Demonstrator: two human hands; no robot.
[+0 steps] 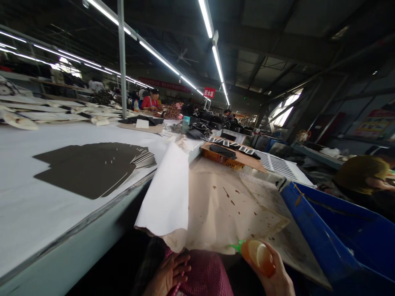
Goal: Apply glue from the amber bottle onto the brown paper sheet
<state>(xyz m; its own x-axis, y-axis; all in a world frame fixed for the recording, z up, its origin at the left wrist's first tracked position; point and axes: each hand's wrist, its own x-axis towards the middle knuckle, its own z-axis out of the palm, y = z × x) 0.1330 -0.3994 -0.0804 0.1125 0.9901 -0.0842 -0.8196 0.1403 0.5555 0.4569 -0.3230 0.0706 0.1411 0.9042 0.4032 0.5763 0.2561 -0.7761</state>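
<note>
My right hand (279, 273) is wrapped round a squeeze bottle (257, 257) with a green nozzle and amber liquid inside. The bottle is tilted, its nozzle pointing left over the near edge of a stained brown paper sheet (216, 205). My left hand (169, 273) rests palm up by my lap, fingers apart, with nothing in it. Just beyond it hangs a white sheet (169, 189) over the table edge. On the white table to the left lies a fanned stack of dark grey cut pieces (92, 164).
A blue bin (324, 230) stands at the right. Farther on, a brown board (247, 158) with black and white pieces rests over a yellow crate (220, 158). A metal post (122, 61) rises at the left table. Another person (361, 174) sits at far right.
</note>
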